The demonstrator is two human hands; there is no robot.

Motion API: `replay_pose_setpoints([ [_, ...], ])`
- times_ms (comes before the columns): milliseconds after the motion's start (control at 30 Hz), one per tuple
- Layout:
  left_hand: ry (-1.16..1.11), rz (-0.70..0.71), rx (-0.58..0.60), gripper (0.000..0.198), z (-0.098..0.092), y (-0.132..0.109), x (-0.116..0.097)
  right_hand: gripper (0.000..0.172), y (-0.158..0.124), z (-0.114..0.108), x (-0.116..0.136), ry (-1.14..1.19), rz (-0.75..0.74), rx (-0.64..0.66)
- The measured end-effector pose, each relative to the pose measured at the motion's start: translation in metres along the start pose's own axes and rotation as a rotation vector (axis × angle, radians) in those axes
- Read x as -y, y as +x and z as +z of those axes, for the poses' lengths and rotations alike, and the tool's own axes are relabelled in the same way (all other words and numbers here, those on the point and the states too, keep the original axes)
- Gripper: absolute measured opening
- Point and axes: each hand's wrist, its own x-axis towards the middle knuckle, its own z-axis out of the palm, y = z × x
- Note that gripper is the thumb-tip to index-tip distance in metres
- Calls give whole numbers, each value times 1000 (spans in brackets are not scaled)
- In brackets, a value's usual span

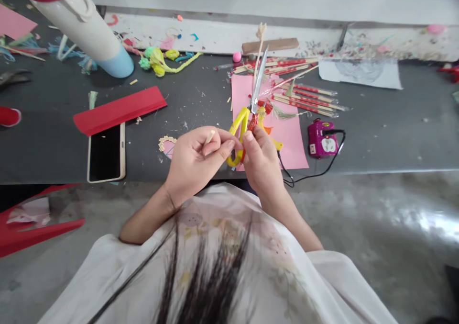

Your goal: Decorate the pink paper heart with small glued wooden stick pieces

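Note:
My left hand (195, 154) is closed, with a short pale wooden stick (210, 136) poking out of its curled fingers. Its thumb and forefinger tips meet at the yellow handle loop of a pair of scissors (256, 87). The scissors point up and away, over a pink sheet (287, 137). My right hand (263, 163) is closed around the handle side, thumb on top, partly hiding it. A small red piece shows at its fingertips; what it is I cannot tell. Left of my hands, a pink piece edged with pale beads or bits (167, 144) lies on the dark table.
Red-and-cream sticks in clear wrappers (304, 96) lie beyond the pink sheet. A purple device (322, 139) with a black cable sits right. Leftward are a phone (105, 154), a folded red strip (120, 109), a tall bottle (96, 37) and yellow-green yarn (158, 61).

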Motion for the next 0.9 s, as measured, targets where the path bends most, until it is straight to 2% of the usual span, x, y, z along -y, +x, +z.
replay_pose_setpoints([
  [233, -56, -8, -48, 45, -4, 4, 10, 49, 2, -2, -7, -7, -2, -48],
  [567, 28, -86, -7, 47, 3, 0, -10, 44, 1, 2, -6, 58, -25, -26],
  [900, -1, -71, 6, 55, 2, 0, -18, 47, -4, 4, 1, 78, -23, 35],
])
